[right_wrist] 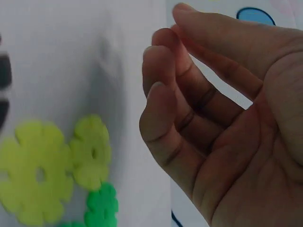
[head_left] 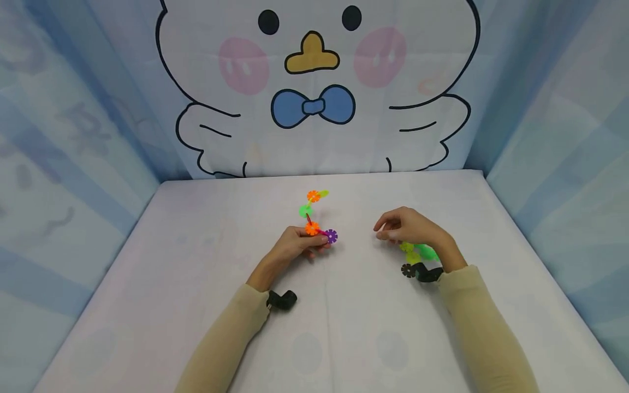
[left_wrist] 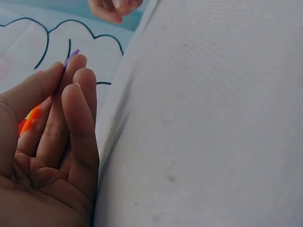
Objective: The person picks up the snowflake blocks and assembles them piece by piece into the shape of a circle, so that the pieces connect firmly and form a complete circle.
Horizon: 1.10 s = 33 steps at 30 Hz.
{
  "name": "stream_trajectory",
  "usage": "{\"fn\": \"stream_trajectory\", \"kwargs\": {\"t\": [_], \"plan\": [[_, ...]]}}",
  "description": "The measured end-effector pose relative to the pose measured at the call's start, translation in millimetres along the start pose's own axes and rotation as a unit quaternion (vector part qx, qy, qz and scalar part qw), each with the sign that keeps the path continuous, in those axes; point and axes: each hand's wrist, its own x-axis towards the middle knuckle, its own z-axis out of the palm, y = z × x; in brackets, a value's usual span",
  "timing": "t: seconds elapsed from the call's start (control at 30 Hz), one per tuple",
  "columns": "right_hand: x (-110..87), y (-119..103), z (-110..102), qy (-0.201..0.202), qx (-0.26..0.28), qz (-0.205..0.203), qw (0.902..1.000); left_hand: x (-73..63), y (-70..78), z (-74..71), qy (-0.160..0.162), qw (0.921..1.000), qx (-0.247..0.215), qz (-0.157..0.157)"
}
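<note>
My left hand (head_left: 295,241) pinches a purple snowflake disc (head_left: 331,236) between thumb and fingers. It is the near end of a linked chain that runs away from me over the table: an orange disc (head_left: 312,228), a red one, a green disc (head_left: 305,210), another orange disc (head_left: 313,196) and a yellow-green one at the far end. In the left wrist view the purple disc (left_wrist: 72,57) shows edge-on at the fingertips. My right hand (head_left: 413,226) hovers to the right, fingers loosely bent and nothing between them. Yellow discs (right_wrist: 37,172) lie below it.
Beside the right wrist, green discs (head_left: 426,252) and a dark disc (head_left: 408,270) lie with the yellow ones, partly covered by the arm and its black wrist camera (head_left: 428,272). The white table (head_left: 354,316) meets a printed curtain (head_left: 314,147) at the back.
</note>
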Motion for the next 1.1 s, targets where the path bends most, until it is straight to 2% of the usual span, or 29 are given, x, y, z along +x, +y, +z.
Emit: {"fn": "stream_trajectory", "kwargs": {"t": [0.17,0.3,0.6,1.1], "plan": [[-19.5,15.9,-23.0,0.02,-0.064,0.043,0.9968,0.2,-1.2,-1.0,-0.002,1.0,-0.002,0.002],[-27.5,27.0,-30.0,0.009,-0.086,0.069,0.9938,-0.2,-0.4,-0.6,0.002,1.0,-0.005,-0.007],[-27.3,39.7,-30.9,0.002,-0.091,0.075,0.993,-1.1,1.1,-0.3,0.005,0.9999,-0.007,-0.01],[-28.8,35.3,-27.0,-0.005,-0.1,0.066,0.9928,-2.8,2.4,-0.8,-0.008,0.9999,-0.006,-0.007]]}}
